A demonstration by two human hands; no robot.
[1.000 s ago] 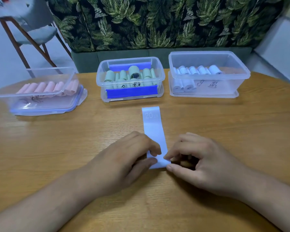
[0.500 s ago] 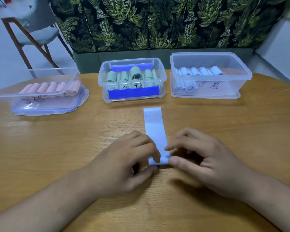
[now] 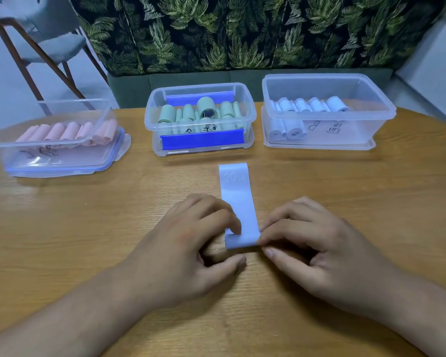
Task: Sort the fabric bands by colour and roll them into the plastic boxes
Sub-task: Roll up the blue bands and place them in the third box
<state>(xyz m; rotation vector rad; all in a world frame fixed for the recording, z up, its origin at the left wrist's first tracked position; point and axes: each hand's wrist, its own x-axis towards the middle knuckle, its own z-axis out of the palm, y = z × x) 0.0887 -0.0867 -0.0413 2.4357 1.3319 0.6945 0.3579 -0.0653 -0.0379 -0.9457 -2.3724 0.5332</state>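
Centrally, my left hand (image 3: 191,243) and right hand (image 3: 317,246) both pinch the pale blue fabric band's (image 3: 238,204) folded near end.

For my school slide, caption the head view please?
Left hand and right hand pinch a partly rolled blue band.

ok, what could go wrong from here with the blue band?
1. Only the near end of the blue band is turned over, pinched by left hand and right hand; a slip could let it unroll.
2. The band looks slightly slanted, so it may roll up skewed.
3. The green-roll box is nearest; blue rolls sit in the right box.
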